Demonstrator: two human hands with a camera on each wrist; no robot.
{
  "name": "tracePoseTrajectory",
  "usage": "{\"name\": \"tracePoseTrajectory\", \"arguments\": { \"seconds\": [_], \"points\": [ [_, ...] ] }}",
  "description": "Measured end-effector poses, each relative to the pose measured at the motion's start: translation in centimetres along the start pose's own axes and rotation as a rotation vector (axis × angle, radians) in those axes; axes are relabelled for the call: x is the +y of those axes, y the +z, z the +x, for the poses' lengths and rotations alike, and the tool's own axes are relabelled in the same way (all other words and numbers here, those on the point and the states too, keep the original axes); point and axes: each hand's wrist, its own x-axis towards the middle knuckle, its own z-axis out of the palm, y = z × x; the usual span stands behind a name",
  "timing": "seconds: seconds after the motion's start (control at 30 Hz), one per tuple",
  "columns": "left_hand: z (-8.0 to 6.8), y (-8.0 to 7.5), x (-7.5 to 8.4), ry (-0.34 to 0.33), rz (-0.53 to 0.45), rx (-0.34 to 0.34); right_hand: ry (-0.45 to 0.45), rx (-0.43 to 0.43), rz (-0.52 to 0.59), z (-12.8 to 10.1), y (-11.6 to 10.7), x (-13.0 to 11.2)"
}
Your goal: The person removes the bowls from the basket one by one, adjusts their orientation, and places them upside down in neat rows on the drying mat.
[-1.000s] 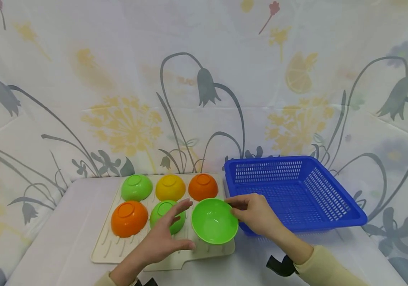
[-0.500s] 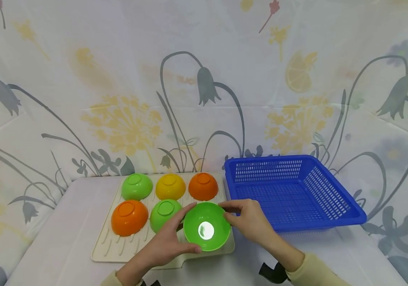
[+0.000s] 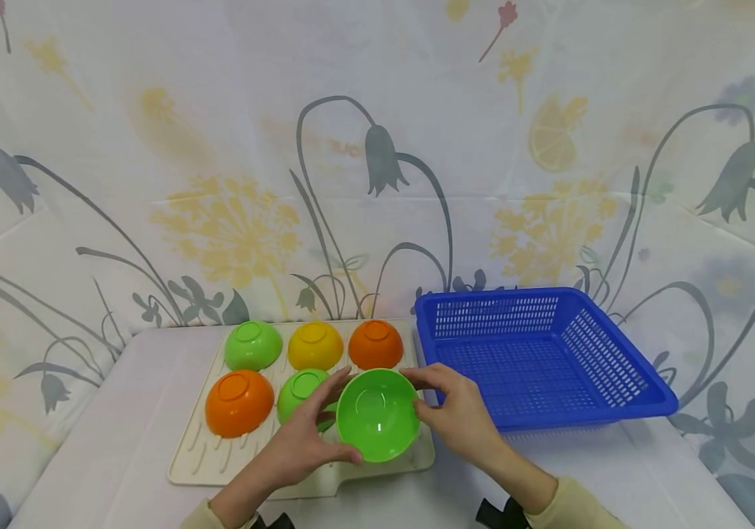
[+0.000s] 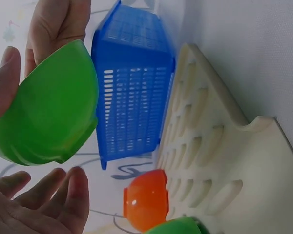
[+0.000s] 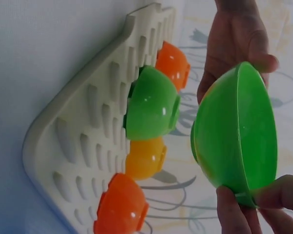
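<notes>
Head: green bowl [image 3: 377, 415] held off the drying mat [image 3: 218, 459], tipped toward the camera, left hand [image 3: 304, 441] and right hand [image 3: 459, 411] clamping opposite rims.
Left wrist: left fingers [image 4: 63, 192] spread beneath bowl.
Right wrist: right fingertips [image 5: 234, 209] pinch rim.

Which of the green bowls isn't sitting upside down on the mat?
The green bowl held between the left hand and right hand, tipped above the drying mat. The other two green bowls rest upside down on it.
</notes>
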Motion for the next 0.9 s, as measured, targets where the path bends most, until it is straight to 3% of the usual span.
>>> {"name": "tracePoseTrajectory", "arguments": {
  "seconds": [0.27,0.4,0.53,0.73,0.9],
  "points": [
    [-0.1,-0.5,-0.1,0.021,-0.137,-0.04,-0.018,0.013,0.082,-0.2,0.2,0.3],
    [-0.2,-0.7,-0.1,0.03,-0.146,-0.021,0.004,-0.01,0.125,-0.1,0.3,0.4],
    [-0.4,-0.9,0.0,0.04,-0.077,0.017,0.048,-0.065,0.196,-0.1,0.2,0.3],
    [-0.5,-1.4,0.1,0.13,0.117,0.058,0.092,-0.18,0.33,-0.1,0.0,0.5],
    [-0.5,-1.6,0.3,0.229,0.277,0.056,0.116,-0.221,0.258,0.0,0.0,0.1]
  ]
}}
